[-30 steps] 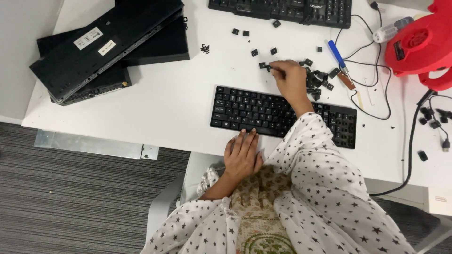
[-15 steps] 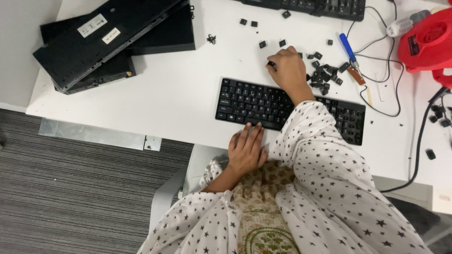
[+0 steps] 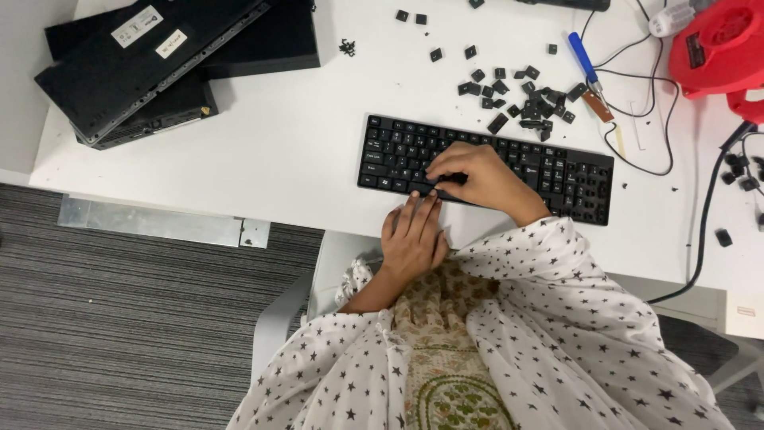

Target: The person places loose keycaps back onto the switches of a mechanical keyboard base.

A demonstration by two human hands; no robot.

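Black keyboard half under hands

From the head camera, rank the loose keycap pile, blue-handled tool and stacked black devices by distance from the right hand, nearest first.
Measured from the right hand on the keyboard:
1. Loose keycap pile, just beyond the keyboard.
2. Blue-handled tool, far right.
3. Stacked black devices, far left corner.

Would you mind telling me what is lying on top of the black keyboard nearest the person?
The right hand rests across the middle keys of the keyboard, and the left hand touches its front edge. The keys beneath the right hand are covered, so their state cannot be seen.
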